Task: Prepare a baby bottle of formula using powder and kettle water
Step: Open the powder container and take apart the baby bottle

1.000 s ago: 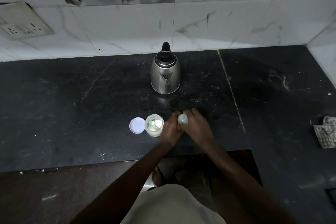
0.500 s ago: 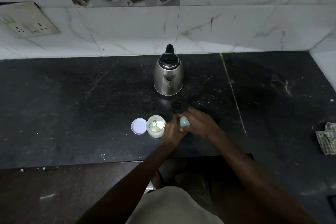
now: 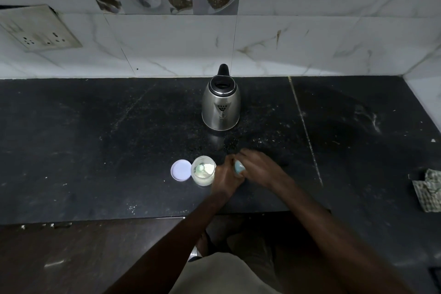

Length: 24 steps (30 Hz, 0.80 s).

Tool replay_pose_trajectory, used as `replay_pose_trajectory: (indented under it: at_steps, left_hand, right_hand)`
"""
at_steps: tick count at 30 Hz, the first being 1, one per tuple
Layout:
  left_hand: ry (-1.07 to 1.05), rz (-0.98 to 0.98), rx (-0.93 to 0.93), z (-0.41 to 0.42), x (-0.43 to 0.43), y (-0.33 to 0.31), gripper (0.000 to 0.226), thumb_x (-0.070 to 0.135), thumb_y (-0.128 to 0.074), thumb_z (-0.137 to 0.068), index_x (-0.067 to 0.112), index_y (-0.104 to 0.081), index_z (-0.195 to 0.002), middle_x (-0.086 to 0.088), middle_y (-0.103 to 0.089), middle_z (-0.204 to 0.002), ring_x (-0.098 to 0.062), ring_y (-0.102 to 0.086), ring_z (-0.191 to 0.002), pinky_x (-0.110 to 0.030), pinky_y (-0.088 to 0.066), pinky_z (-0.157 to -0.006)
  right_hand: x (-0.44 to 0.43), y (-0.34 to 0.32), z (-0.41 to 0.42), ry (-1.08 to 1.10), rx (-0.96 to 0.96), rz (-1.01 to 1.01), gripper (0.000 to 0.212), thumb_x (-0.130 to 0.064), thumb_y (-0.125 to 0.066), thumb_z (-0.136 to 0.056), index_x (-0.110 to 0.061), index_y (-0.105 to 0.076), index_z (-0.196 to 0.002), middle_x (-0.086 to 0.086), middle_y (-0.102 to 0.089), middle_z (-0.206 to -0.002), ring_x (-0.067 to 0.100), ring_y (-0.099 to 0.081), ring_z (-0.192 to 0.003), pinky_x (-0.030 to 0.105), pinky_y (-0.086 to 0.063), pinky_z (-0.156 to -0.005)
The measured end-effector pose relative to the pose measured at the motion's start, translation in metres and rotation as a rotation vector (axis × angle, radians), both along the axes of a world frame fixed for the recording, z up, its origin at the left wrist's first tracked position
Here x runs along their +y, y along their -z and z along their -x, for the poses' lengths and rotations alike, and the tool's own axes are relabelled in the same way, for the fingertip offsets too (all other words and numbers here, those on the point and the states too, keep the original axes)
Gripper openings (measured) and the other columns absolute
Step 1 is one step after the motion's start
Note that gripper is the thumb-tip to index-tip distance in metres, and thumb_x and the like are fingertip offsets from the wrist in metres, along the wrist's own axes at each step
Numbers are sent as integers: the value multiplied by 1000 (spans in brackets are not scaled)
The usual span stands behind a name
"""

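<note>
A steel kettle point(image 3: 221, 107) with a black handle stands at the back of the dark counter point(image 3: 95, 150), lid open. In front of it sits an open clear powder jar point(image 3: 203, 170) with white powder and a scoop inside; its white lid point(image 3: 181, 170) lies flat just left of it. Right of the jar, both my hands meet around a small baby bottle with a pale blue top point(image 3: 239, 166). My left hand point(image 3: 226, 178) grips the bottle from the left, and my right hand point(image 3: 259, 166) curls over its top. The bottle's body is mostly hidden.
A checked cloth point(image 3: 428, 193) lies at the counter's right edge. A tiled wall with a socket plate point(image 3: 39, 28) runs behind the counter. Powder specks are scattered in front of the kettle. The counter's front edge point(image 3: 119, 218) drops to a dark floor.
My right hand has turned over the bottle top, its wrist swinging rightward. The left hand stays on the bottle. The view has shifted slightly.
</note>
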<state>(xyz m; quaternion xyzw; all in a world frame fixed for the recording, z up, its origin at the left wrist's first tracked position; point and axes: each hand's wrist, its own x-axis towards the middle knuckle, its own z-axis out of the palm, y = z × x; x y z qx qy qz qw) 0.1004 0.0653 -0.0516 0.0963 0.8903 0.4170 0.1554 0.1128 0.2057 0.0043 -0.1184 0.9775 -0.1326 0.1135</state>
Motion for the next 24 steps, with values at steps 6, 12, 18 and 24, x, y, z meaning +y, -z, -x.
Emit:
replay_pose_trajectory:
  at_steps: [6, 12, 18, 24]
  left_hand:
    - [-2, -29, 15, -1, 1, 6, 59, 29, -87, -80, 7, -58, -126, -13, -77, -108, -32, -74, -97, -45, -55, -85]
    - [-27, -87, -3, -5, -1, 9, 56, 20, -84, -79, 9, -59, -127, -9, -77, -104, -29, -74, -95, -24, -45, -74]
    - [-28, -8, -11, -8, 2, 2, 58, 27, -85, -80, 8, -58, -128, -14, -77, -108, -34, -73, -97, -44, -54, -84]
    - [-24, -27, -23, -10, -2, -4, 58, 30, -87, -80, 7, -59, -125, -11, -76, -110, -27, -74, -99, -43, -55, -85]
  right_hand:
    - [17, -1, -5, -126, 47, 266, 41, 2, -74, -91, -4, -72, -131, 12, -67, -139, 30, -67, -121, 45, -54, -104]
    - [-5, 9, -9, 235, -95, -62, 62, -54, -75, -85, -26, -53, -137, -3, -54, -134, 29, -68, -110, 43, -55, -85]
    - [15, 6, -5, -202, 178, 155, 38, 0, -77, -83, 0, -75, -121, 17, -75, -118, 37, -72, -99, 42, -59, -88]
    - [19, 15, -12, -52, 96, 267, 58, 6, -77, -80, -5, -68, -137, 12, -61, -145, 27, -60, -132, 40, -47, -114]
